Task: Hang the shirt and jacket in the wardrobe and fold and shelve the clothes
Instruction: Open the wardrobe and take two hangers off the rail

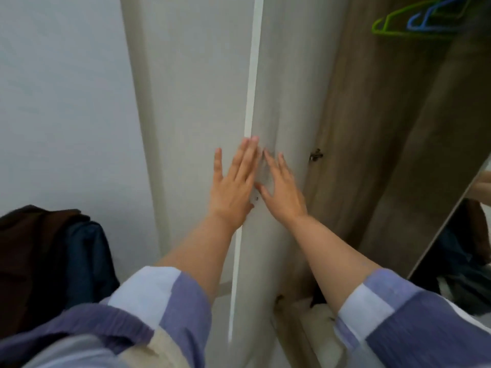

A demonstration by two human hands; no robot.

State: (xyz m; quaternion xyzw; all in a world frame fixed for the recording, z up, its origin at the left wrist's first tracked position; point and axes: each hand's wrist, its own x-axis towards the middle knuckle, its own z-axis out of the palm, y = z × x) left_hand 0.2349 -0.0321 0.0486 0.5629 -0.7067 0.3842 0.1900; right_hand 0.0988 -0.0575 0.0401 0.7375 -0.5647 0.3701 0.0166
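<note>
My left hand (233,181) and my right hand (283,187) lie flat, fingers spread, against the pale wardrobe door (191,102) at its edge. Neither hand holds anything. Between them is a blurred grey patch on the door edge; I cannot tell what it is. A pile of dark clothes, a brown garment (29,251) and a dark blue garment (85,256), lies at the lower left. Inside the open wardrobe a green hanger (390,27) and a blue hanger (425,21) hang at the top right.
The wardrobe's brown wooden inner panel (372,128) shows to the right of the door. A mirrored door (462,229) at the right edge reflects dark clothes. Whitish fabric (316,322) lies low inside the wardrobe. A plain wall (61,102) fills the left.
</note>
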